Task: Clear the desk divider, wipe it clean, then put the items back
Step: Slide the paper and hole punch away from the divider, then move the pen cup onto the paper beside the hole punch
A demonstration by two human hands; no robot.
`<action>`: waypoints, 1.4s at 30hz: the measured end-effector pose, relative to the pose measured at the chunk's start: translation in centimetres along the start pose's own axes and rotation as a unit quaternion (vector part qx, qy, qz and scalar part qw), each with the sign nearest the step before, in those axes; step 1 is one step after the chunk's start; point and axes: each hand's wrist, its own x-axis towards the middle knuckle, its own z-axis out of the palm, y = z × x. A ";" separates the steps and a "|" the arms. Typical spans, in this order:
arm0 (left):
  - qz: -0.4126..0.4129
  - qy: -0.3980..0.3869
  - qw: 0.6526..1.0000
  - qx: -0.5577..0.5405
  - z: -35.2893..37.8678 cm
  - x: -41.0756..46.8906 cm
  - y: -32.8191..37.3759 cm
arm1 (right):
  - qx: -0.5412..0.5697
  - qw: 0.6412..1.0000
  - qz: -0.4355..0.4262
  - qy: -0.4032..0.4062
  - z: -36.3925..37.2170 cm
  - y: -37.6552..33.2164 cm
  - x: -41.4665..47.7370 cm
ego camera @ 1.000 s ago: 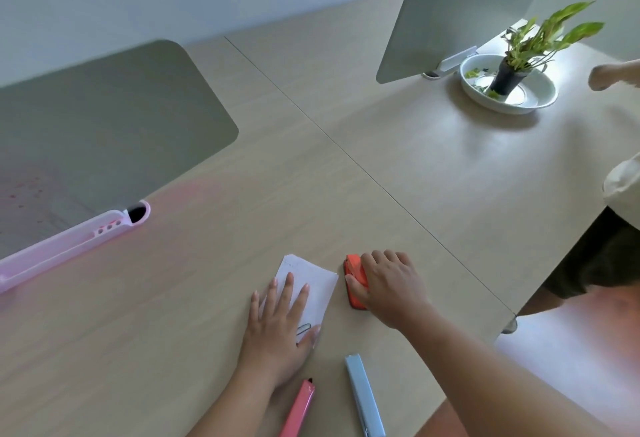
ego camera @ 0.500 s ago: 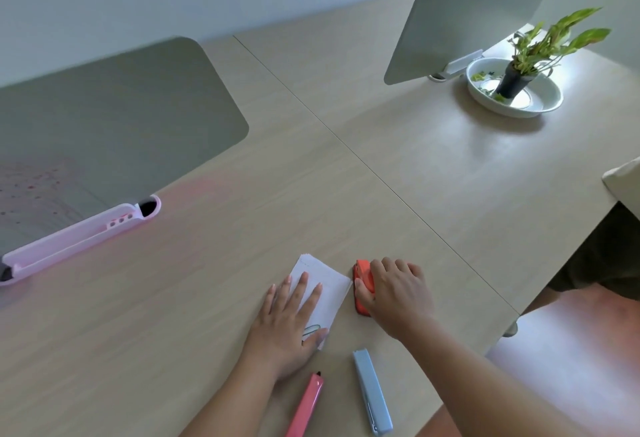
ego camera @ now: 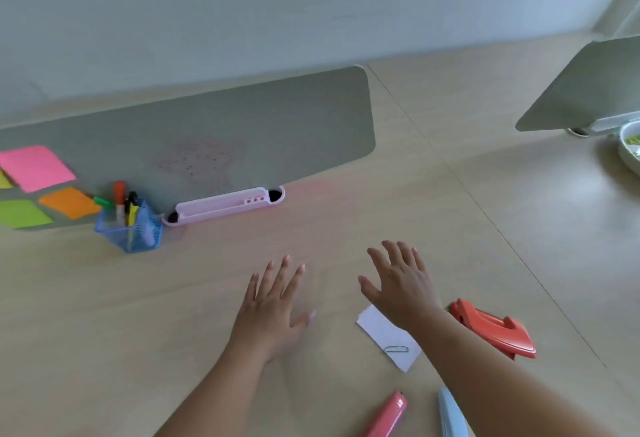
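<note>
So both hands are empty, fingers spread over the desk (ego camera: 104, 315). Pink tray (ego camera: 223, 206) sits at the divider (ego camera: 277, 125) foot, ahead-left, long axis sideways; left hand (ego camera: 273, 305) looks nearer than the right hand (ego camera: 401, 284).

Cut by frame edge, right of desk divider (ego camera: 214, 132): white dish (ego camera: 628, 149), second panel (ego camera: 588, 90). Below it: blue stapler (ego camera: 452, 416), pink stapler (ego camera: 386, 416). Paper slip (ego camera: 388, 336) partly hidden by right hand (ego camera: 401, 284); divider smudge blurred, possibly ink.

Soft, even daylight, brighter toward the right; shadows are faint. The whole frame is motion-blurred, and wide-angle distortion bends the edges.
</note>
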 end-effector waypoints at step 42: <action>-0.138 0.175 0.967 -0.120 -8.3 -1.2 -33.2 | 0.031 0.969 -0.241 -0.035 2.4 -40.1 18.4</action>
